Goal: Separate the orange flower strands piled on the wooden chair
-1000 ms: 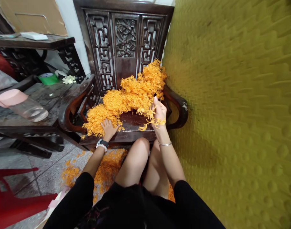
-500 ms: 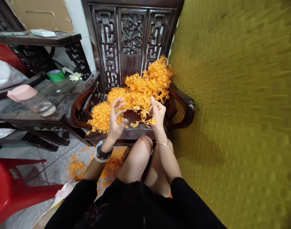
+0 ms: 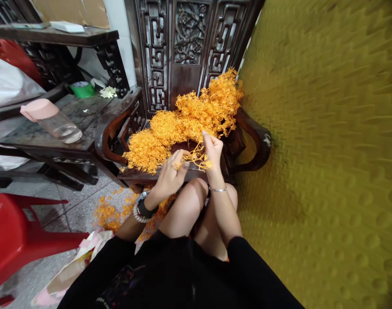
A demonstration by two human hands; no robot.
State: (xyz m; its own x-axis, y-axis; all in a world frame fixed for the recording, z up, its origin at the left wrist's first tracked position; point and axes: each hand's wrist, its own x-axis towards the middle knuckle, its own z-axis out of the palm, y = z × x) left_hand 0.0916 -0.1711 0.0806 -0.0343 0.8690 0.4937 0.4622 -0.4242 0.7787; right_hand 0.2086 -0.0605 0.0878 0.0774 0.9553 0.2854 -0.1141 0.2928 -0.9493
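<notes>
An orange branched plastic piece [image 3: 198, 159], thin-stemmed like part of an artificial flower, is stretched between my two hands. Its right end sits in my right hand [image 3: 213, 151], whose fingers are curled closed with the thumb pointing up. At its left end, my left hand [image 3: 170, 175] pinches the tips between thumb and fingers; the exact grip is partly hidden. Behind both hands, heaps of similar orange pieces [image 3: 209, 107] are piled on the dark wooden chair [image 3: 179, 81]. A smaller mound [image 3: 146, 150] lies at the left of the seat.
Left of the chair, a dark wooden side table [image 3: 96, 109] bears a pink-lidded bottle [image 3: 59, 122] and green tape roll [image 3: 82, 89]. A red plastic stool [image 3: 9, 231] stands at lower left. Orange pieces [image 3: 109, 214] litter the floor. An embossed yellow surface [image 3: 318, 141] rises at right.
My left hand has come down and right from open, spread fingers to a pinch on the branched piece. My right hand keeps its hold. The view has shifted slightly.
</notes>
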